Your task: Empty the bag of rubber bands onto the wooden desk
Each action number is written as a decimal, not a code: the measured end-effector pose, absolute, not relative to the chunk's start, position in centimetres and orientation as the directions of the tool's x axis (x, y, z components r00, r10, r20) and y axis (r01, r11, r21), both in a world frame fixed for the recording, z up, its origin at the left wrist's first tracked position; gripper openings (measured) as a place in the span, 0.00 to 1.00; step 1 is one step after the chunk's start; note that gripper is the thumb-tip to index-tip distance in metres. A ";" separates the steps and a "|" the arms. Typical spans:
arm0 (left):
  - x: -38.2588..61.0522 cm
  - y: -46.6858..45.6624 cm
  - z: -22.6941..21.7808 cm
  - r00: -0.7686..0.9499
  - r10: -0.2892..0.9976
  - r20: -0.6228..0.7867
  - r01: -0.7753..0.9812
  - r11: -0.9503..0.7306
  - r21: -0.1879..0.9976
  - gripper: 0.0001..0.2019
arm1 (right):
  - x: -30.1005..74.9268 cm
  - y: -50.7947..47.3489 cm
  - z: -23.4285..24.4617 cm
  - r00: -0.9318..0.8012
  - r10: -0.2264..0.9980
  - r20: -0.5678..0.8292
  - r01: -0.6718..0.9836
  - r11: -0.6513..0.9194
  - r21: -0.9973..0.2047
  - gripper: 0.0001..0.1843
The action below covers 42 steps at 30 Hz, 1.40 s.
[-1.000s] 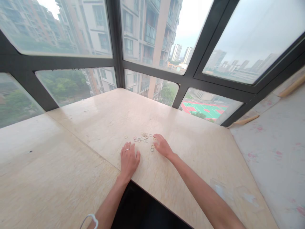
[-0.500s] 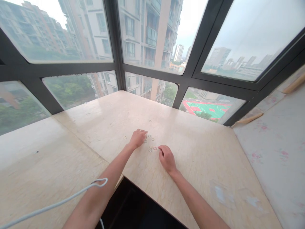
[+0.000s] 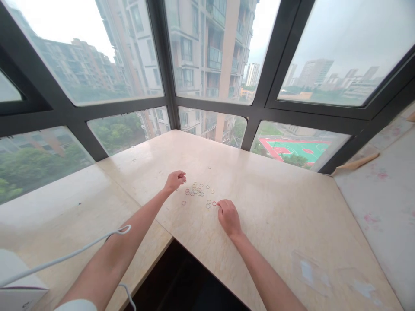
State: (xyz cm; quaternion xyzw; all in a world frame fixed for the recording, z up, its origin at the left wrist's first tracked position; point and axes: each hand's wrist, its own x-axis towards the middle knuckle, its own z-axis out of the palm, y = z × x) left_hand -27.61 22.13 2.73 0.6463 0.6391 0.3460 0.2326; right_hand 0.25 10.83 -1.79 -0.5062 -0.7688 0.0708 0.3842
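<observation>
Several small thin rings (image 3: pixel 197 190) lie scattered on the beige marble-look tabletop (image 3: pixel 275 203). One ring (image 3: pixel 209 167) lies alone, farther back. My left hand (image 3: pixel 175 179) hovers just left of the pile with its fingers curled closed; whether a ring sits inside them is hidden. My right hand (image 3: pixel 228 216) rests palm down on the top, its fingertips touching two rings (image 3: pixel 211 203) at the near edge of the pile.
Dark window frames (image 3: pixel 259 110) close off the table's far sides. A white cable (image 3: pixel 119 231) loops over my left forearm, and a white object (image 3: pixel 19 293) sits bottom left. A dark gap (image 3: pixel 184 280) opens beneath the table's near edge. A wooden stick (image 3: pixel 356 163) lies at right.
My left hand went forward from lying flat into the pile, then drew back to the left with fingers curled. My right hand pulled back toward me to the pile's near edge. The camera tilted up.
</observation>
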 end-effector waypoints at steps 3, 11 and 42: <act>-29.1 22.2 3.6 -0.116 0.983 0.143 0.652 -0.034 0.757 0.15 | 0.2 10.8 -1.8 -0.200 0.834 0.514 0.746 0.470 -0.472 0.16; -30.6 20.4 3.9 -0.212 0.968 0.137 0.721 0.060 0.690 0.21 | 0.2 10.6 -2.0 -0.240 0.809 0.537 0.774 0.493 -0.397 0.16; -17.2 14.3 2.5 0.130 0.965 0.228 0.931 -0.198 0.307 0.17 | 1.2 5.6 -0.1 -0.341 0.612 0.714 0.592 0.730 -0.342 0.15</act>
